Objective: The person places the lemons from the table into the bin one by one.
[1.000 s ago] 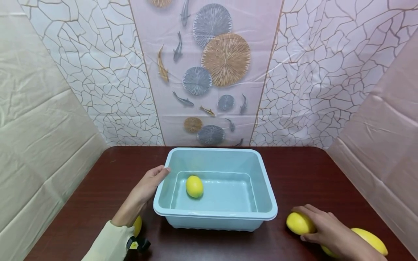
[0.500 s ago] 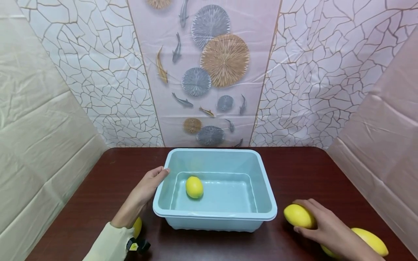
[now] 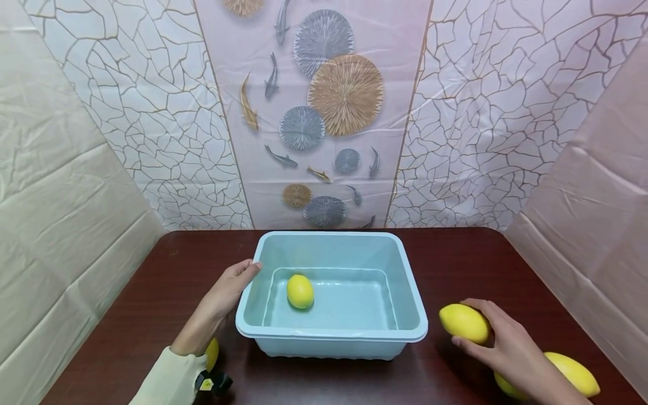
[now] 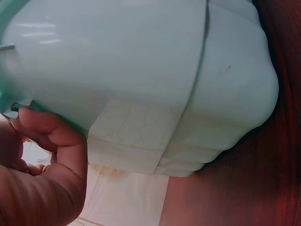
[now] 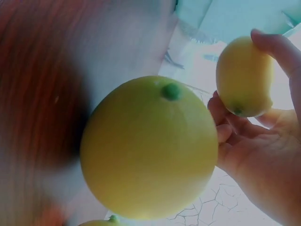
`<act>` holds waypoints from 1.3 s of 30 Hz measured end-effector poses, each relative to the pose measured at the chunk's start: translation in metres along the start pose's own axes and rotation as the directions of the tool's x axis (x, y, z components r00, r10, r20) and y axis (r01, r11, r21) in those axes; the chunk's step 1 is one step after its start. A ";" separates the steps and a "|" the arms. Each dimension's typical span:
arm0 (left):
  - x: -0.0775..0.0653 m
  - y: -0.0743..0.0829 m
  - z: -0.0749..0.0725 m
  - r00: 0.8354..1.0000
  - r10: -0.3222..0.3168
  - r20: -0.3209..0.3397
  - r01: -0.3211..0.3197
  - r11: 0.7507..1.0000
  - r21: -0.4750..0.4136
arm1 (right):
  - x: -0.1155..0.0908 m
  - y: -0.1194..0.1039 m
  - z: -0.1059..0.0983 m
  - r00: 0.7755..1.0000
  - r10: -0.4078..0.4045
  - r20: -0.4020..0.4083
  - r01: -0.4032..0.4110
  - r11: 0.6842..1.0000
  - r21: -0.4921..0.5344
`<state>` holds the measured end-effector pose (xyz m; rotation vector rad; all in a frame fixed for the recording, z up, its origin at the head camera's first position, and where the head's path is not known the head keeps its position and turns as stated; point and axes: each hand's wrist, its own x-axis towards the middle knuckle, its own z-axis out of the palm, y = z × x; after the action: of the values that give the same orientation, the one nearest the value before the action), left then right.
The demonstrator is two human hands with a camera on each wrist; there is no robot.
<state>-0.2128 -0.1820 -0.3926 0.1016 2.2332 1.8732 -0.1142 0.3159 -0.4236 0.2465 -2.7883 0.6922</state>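
Note:
My left hand (image 3: 228, 289) grips the left rim of a light blue plastic basin (image 3: 331, 333), thumb over the edge. The left wrist view shows curled fingers (image 4: 51, 129) at the rim of the basin (image 4: 141, 56). One yellow lemon (image 3: 300, 291) lies on the basin's floor, left of centre. To the right of the basin, my right hand (image 3: 508, 349) holds another lemon (image 3: 463, 323) between thumb and fingers, seemingly just above the table. In the right wrist view this held lemon (image 5: 244, 77) is at the upper right, with its green-tipped end showing.
Under the right forearm lie a lemon (image 3: 574, 374) and a partly hidden one (image 3: 506, 387). A lemon (image 5: 150, 150) looms close to the right wrist camera. Another lemon (image 3: 212, 354) is partly behind the left wrist. Fabric walls border the dark red table (image 3: 455, 270).
My right hand has moved up and slightly left in the head view with its lemon, away from the lemons under the forearm. The left hand and basin stay in place.

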 end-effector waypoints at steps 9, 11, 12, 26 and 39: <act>-0.001 -0.001 0.000 1.000 0.002 0.011 -0.002 1.000 -0.014 | 0.001 -0.010 -0.008 0.993 0.049 -0.105 -0.044 0.998 0.046; -0.001 0.001 -0.001 1.000 -0.005 0.001 0.005 1.000 -0.023 | 0.001 -0.014 -0.010 0.991 0.046 -0.128 -0.038 0.997 0.064; 0.000 0.001 -0.001 1.000 -0.010 -0.002 0.010 0.999 -0.030 | 0.002 -0.015 -0.011 0.989 0.044 -0.138 -0.034 0.997 0.075; -0.007 0.001 -0.003 0.999 -0.039 -0.022 0.038 0.998 -0.048 | 0.006 -0.035 -0.027 0.985 0.101 -0.139 -0.086 0.990 0.113; -0.006 0.017 0.004 0.989 -0.031 -0.144 0.065 0.969 0.237 | 0.010 -0.048 -0.034 0.983 0.079 -0.166 -0.056 0.989 0.139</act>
<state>-0.2075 -0.1764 -0.3761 -0.0450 2.5263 1.6219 -0.1059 0.2895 -0.3713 0.1121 -2.6009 0.8747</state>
